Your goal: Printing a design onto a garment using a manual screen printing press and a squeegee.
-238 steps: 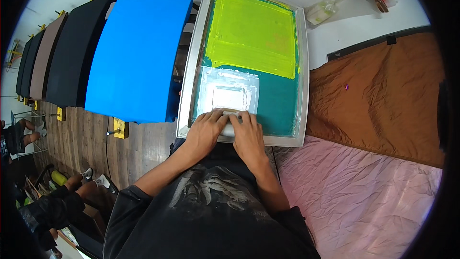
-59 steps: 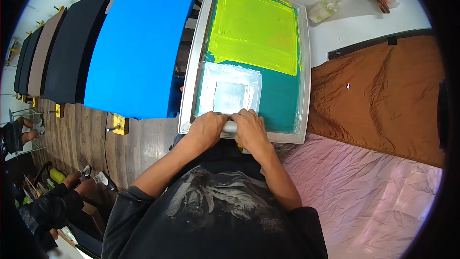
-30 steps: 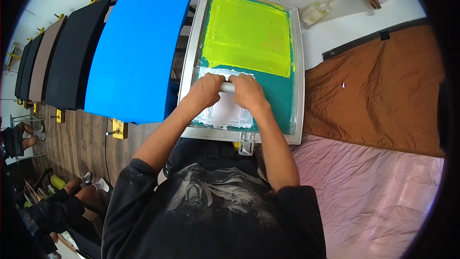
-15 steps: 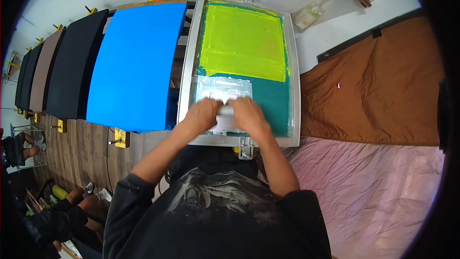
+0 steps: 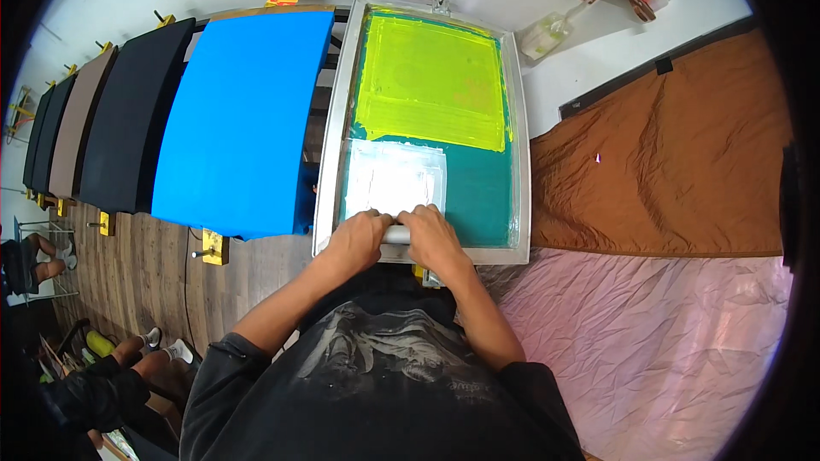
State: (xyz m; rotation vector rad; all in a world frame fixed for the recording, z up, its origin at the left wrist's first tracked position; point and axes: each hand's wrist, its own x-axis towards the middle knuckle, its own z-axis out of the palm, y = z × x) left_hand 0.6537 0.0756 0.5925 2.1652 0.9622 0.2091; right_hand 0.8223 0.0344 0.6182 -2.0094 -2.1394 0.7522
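Note:
A silver-framed printing screen (image 5: 522, 137) lies in front of me, with green mesh (image 5: 480, 192) inside the frame. Both hands grip a squeegee (image 5: 395, 236) by its pale handle, close to the frame's near edge. My left hand (image 5: 359, 241) is closed round the handle's left part. Closed on its right part is my right hand (image 5: 433, 237), a short gap away. Beyond the squeegee a patch of white ink (image 5: 395, 176) covers the mesh at near left. Yellow-green tape or ink (image 5: 431, 77) fills the far half. The squeegee's blade is hidden.
Left of the screen is a flat board covered in bright blue cloth (image 5: 243, 119), then black boards (image 5: 132, 119) and a brown one (image 5: 79, 132). Brown cloth (image 5: 666, 154) and pinkish sheeting (image 5: 649, 341) lie at right. Another person's legs (image 5: 141, 367) show at lower left.
Both hands have drawn the squeegee toward me, from the middle of the white patch to the near edge. The patch behind it now looks solid, brighter white.

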